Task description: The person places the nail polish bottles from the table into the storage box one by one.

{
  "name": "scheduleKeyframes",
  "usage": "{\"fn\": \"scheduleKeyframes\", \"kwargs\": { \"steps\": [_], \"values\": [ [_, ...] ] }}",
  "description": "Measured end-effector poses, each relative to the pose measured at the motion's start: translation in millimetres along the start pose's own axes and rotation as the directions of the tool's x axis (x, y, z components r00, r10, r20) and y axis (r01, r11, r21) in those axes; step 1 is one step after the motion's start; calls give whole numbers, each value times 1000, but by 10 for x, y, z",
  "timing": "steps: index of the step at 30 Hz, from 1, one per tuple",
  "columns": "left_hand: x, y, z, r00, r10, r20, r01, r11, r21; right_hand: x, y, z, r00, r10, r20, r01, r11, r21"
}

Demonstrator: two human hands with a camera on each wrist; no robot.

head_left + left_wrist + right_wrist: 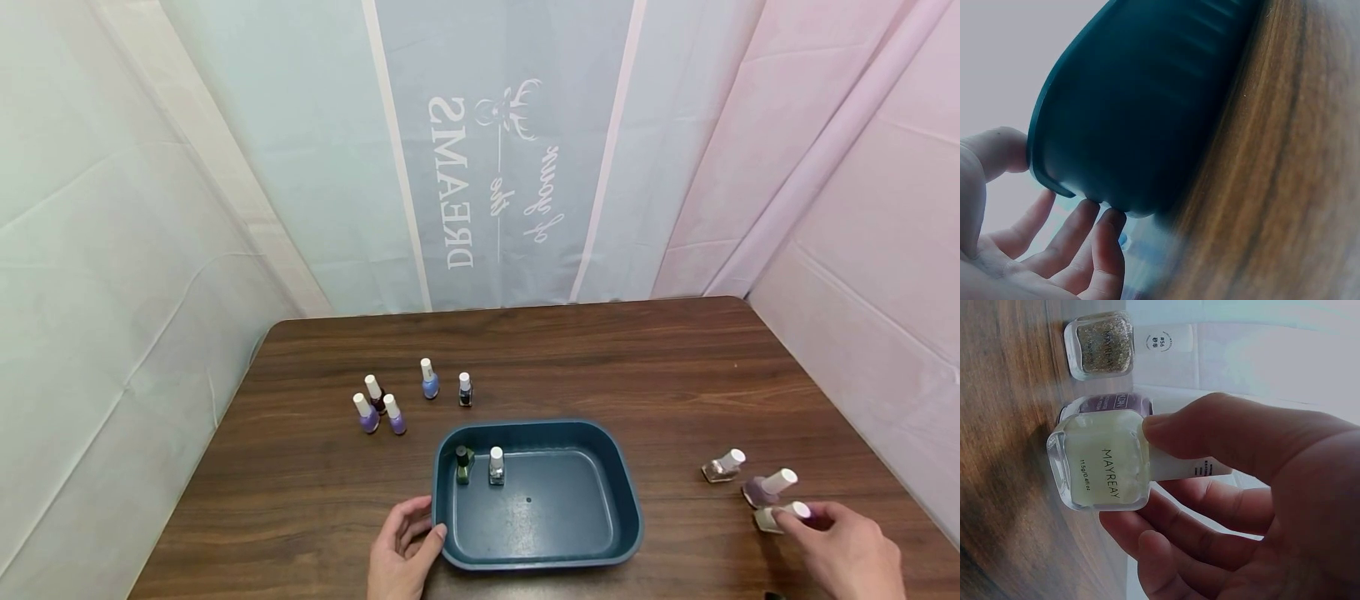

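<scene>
My right hand (847,546) pinches a nail polish bottle (1100,465) of pale yellow-green polish around its white cap and neck, thumb on one side and fingers on the other. Close behind it stands a mauve nail polish bottle (759,492), partly hidden in the right wrist view. A gold glitter nail polish bottle (1105,347) is a little farther off. My left hand (405,550) grips the near left corner of a dark teal tray (555,521), thumb at the rim and fingertips against the outer wall. Inside, at the left, are a green bottle (462,468) with a black cap and a clear-looking bottle (497,469) with a white cap.
Behind the tray to the left stand purple bottles (367,418), a dark red one (377,400), a blue one (430,386) and a black one (466,395). All are on the brown wooden table (600,358). Fabric curtains (525,167) hang around its back and sides.
</scene>
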State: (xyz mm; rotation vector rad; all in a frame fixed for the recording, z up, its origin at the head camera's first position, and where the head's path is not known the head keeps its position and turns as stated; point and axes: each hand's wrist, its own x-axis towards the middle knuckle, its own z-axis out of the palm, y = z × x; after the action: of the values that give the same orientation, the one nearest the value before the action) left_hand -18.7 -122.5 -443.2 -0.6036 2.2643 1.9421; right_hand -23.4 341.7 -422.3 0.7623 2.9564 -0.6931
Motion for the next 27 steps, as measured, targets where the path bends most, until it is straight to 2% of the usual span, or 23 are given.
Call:
{"fn": "scheduleKeyframes", "kwargs": {
  "steps": [10, 27],
  "values": [
    [1, 1, -2, 1000, -1, 2, 1, 1000, -5, -1, -71, -29, 1000, -5, 9, 5, 1000, 4],
    [-6, 9, -2, 1000, -7, 5, 7, 1000, -10, 1, -165, -25, 992, -123, -22, 122, 992, -10]
  ]
}}
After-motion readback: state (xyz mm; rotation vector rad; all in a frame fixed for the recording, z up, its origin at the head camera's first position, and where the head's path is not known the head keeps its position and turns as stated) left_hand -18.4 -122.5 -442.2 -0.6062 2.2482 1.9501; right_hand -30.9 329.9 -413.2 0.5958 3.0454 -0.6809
